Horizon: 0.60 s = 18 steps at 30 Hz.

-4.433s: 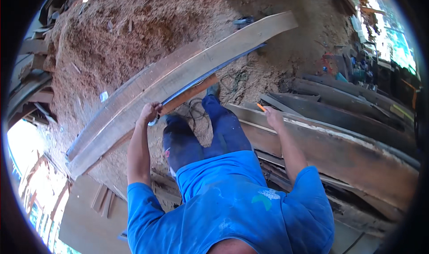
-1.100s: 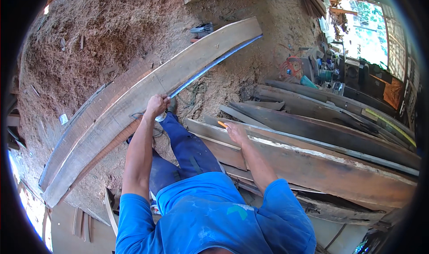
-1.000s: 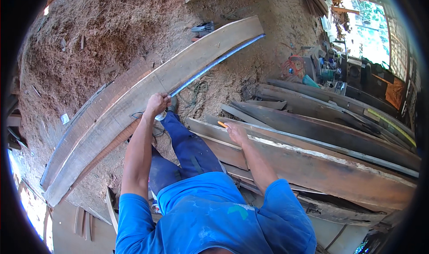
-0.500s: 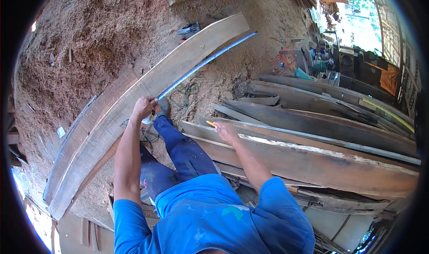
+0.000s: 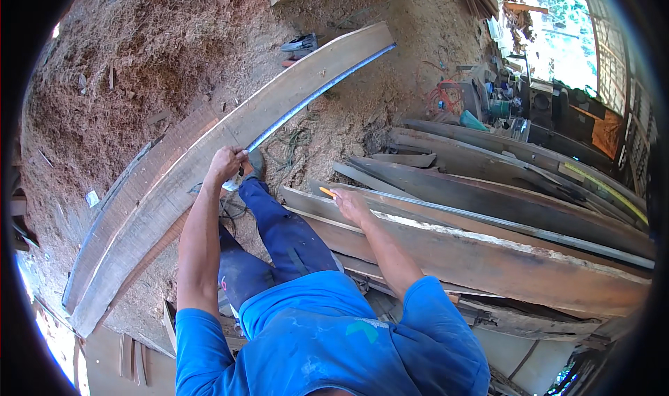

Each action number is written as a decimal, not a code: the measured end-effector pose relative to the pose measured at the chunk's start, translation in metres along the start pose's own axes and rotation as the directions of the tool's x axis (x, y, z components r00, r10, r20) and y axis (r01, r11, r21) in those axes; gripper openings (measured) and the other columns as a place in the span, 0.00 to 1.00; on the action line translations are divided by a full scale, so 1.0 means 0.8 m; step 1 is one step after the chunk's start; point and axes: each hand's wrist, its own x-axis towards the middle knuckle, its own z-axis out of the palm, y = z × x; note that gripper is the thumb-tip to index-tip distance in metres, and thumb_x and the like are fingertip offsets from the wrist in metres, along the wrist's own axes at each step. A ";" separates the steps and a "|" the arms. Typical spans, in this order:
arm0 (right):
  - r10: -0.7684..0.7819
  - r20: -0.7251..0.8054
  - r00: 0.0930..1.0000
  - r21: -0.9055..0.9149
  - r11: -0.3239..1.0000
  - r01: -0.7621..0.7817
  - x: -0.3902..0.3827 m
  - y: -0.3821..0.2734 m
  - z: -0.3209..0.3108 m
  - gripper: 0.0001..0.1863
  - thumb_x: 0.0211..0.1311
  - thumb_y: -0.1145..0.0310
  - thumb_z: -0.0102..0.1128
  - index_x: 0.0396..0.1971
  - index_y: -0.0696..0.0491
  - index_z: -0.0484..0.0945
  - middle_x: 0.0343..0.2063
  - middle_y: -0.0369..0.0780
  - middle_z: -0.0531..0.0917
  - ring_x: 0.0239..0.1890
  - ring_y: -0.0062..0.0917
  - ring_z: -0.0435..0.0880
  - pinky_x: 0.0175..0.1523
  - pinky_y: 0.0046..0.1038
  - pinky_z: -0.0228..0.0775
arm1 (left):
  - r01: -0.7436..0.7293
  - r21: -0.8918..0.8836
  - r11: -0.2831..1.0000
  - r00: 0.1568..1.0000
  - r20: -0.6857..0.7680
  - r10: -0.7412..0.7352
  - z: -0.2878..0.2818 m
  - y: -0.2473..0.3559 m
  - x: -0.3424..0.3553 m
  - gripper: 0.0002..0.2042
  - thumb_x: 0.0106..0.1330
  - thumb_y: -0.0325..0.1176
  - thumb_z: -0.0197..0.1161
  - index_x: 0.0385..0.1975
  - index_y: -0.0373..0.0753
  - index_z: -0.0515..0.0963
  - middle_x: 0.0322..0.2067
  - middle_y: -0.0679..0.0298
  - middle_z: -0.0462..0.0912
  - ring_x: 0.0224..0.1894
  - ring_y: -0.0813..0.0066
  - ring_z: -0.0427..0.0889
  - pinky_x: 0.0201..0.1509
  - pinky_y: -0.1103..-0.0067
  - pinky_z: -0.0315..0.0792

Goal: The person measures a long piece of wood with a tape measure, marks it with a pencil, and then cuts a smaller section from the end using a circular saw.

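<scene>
My left hand (image 5: 227, 163) is closed around the near end of a long, thin, shiny bluish strip (image 5: 320, 98), perhaps a metal straightedge. From there the strip runs away to the upper right, along the right edge of a long wooden plank (image 5: 272, 103). A pencil mark or line seems to cross the plank just beyond my fingers. My right hand (image 5: 352, 206) grips an orange pencil (image 5: 327, 192), its tip pointing left, above the ends of stacked boards. The fingers under my left hand are partly hidden.
Several rough boards (image 5: 488, 250) lie stacked to my right, with a yellow strip (image 5: 606, 185) on the farther ones. Shavings (image 5: 139, 55) heap at upper left. Tools and an orange cord (image 5: 444, 95) lie at upper right. A dark cord (image 5: 296, 145) is near my foot.
The far end of the bluish strip has swung left, from apart to against the plank's edge. My left hand stays at its near end; my right hand still holds the pencil, almost unmoved.
</scene>
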 end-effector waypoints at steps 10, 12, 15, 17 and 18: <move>-0.044 -0.055 0.998 0.000 0.999 0.044 0.004 -0.008 0.001 0.16 0.68 0.63 0.51 0.52 0.46 0.79 0.35 0.51 0.85 0.38 0.50 0.84 0.44 0.49 0.74 | -0.045 0.012 0.999 0.999 0.030 0.045 -0.004 0.001 0.002 0.17 0.71 0.44 0.56 0.30 0.38 0.82 0.23 0.51 0.81 0.29 0.54 0.82 0.36 0.65 0.73; -0.005 -0.030 1.000 0.020 1.000 0.005 0.005 -0.009 0.001 0.16 0.68 0.63 0.51 0.52 0.45 0.79 0.35 0.51 0.85 0.37 0.49 0.84 0.43 0.48 0.73 | -0.047 -0.009 0.999 0.998 0.029 0.047 -0.002 0.001 0.002 0.17 0.71 0.44 0.56 0.30 0.37 0.82 0.23 0.52 0.81 0.29 0.53 0.81 0.36 0.64 0.73; 0.007 -0.023 1.000 0.019 1.000 -0.006 0.007 -0.012 0.002 0.16 0.67 0.63 0.52 0.52 0.44 0.79 0.35 0.50 0.85 0.37 0.49 0.84 0.42 0.48 0.73 | -0.200 0.139 0.970 0.973 -0.089 0.214 -0.002 -0.007 -0.014 0.16 0.72 0.44 0.55 0.31 0.37 0.81 0.22 0.52 0.81 0.29 0.53 0.81 0.36 0.64 0.73; -0.032 -0.035 0.999 0.005 0.999 0.032 0.008 -0.015 0.005 0.16 0.67 0.63 0.53 0.52 0.44 0.79 0.35 0.50 0.85 0.37 0.49 0.84 0.42 0.47 0.73 | -0.094 0.030 0.995 0.996 -0.003 0.094 -0.014 -0.025 -0.043 0.16 0.71 0.43 0.55 0.31 0.37 0.81 0.23 0.53 0.81 0.29 0.53 0.82 0.36 0.63 0.73; -0.055 -0.042 0.998 -0.005 0.998 0.055 0.008 -0.016 0.006 0.16 0.67 0.63 0.53 0.52 0.44 0.79 0.35 0.50 0.85 0.37 0.49 0.84 0.42 0.47 0.73 | -0.052 -0.041 0.998 0.997 0.049 0.054 -0.018 -0.034 -0.058 0.15 0.71 0.43 0.55 0.32 0.37 0.80 0.23 0.53 0.81 0.30 0.54 0.82 0.36 0.63 0.73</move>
